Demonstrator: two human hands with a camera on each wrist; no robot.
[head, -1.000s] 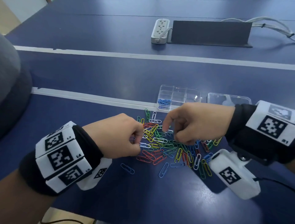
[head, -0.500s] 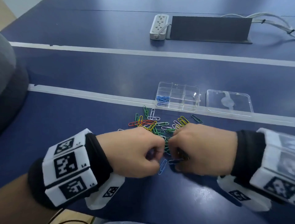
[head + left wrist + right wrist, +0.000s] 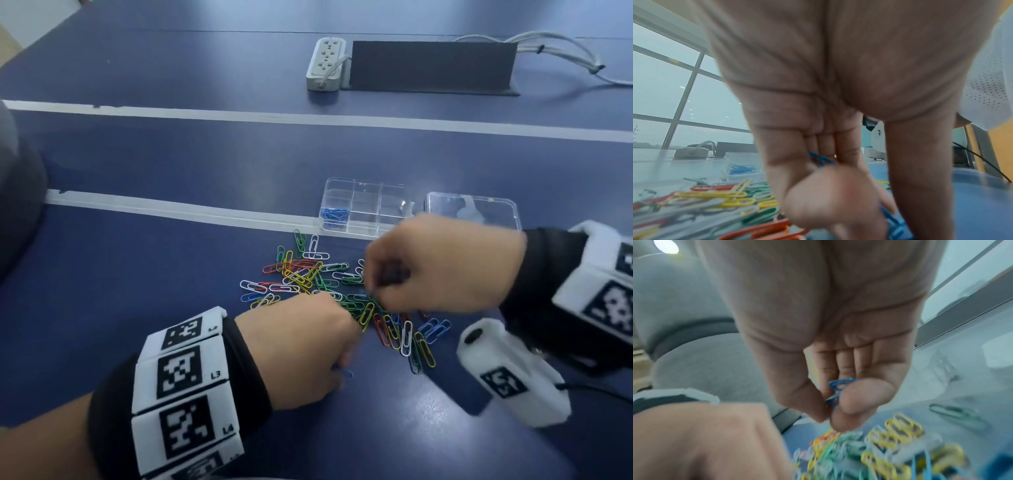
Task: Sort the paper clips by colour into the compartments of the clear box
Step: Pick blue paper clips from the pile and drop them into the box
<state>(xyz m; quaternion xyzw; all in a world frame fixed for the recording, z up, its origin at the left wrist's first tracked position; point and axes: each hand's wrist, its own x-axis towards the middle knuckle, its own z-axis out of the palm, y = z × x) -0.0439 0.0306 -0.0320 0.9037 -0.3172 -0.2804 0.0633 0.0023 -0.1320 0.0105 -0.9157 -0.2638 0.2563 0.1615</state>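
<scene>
- Setting: a dark blue tabletop (image 3: 171, 274) crossed by white painted lines; at 12 o'clock, well apart from the work, lay a white power strip (image 3: 325, 65) beside a flat black rectangular panel (image 3: 431, 65).
- Task objects: a loose heap of coloured wire paper clips (image 3: 308, 274) (red, yellow, green, white, blue) lay at table centre, overlapping and partly interlocked.
- Container: the clear plastic compartment box (image 3: 366, 192) stood at 12 o'clock of the heap, near it; only its left near compartment held clips, a small bundle of blue clips (image 3: 334, 216). The other compartments appeared unfilled. Its clear lid (image 3: 479, 209) lay at 3 o'clock of the box.
- Left hand (image 3: 308, 346): at 6 o'clock of the heap, fingers curled, with blue clips (image 3: 822, 160) seen between fingers and palm in the wrist view; more blue lay under its fingertips.
- Right hand (image 3: 442, 263): over the 3 o'clock edge of the heap, thumb and forefinger pinching several blue clips (image 3: 838, 386).
- Handling (judged): the clips are light, stiff, smooth-coated and likely slippery; being thin and flat on the table, each is best taken by a fingertip pinch across its narrow width or lifted at a rounded end. Tangled neighbours may be dragged along.
- Progress (judged): early; only blue had been begun.
</scene>
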